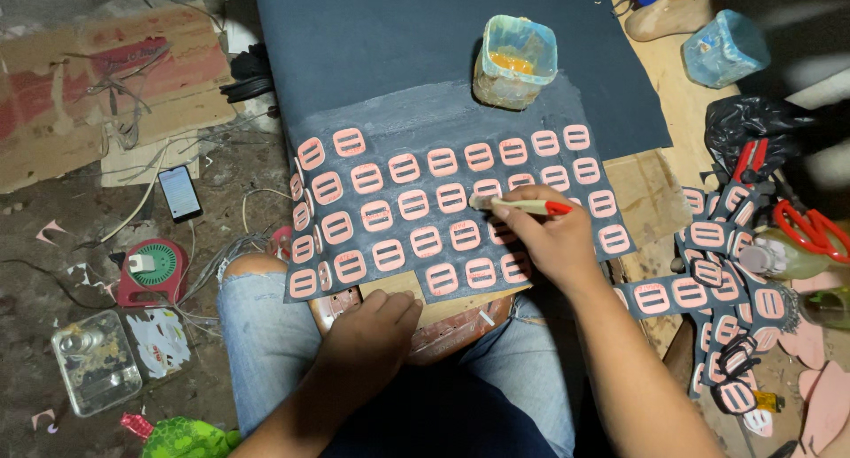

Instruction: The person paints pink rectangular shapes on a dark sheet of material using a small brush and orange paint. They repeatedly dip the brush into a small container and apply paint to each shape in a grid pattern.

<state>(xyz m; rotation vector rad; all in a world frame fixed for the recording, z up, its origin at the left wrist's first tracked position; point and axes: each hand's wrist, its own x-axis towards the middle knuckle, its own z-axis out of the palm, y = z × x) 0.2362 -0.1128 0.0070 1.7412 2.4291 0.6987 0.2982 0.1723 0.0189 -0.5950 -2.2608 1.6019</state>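
Note:
A dark sheet [398, 42] lies across my lap, its near part covered with rows of several pink slotted pieces [413, 203]. My right hand [547, 238] rests on those pieces and grips a small brush [521, 206] with a red handle end, its bristles pointing left. My left hand [376, 330] presses on the near edge of a board [398, 285] under the sheet, fingers curled, holding nothing. A cloudy plastic tub of orange glue [515, 61] stands on the sheet beyond the pieces.
A heap of dark strips with pink pieces [722, 281] lies right, near red-handled scissors [810, 226] and a black bag [753, 122]. A phone [181, 192], a red round device [152, 268], a clear box [93, 361] and cardboard [97, 86] are on the floor left.

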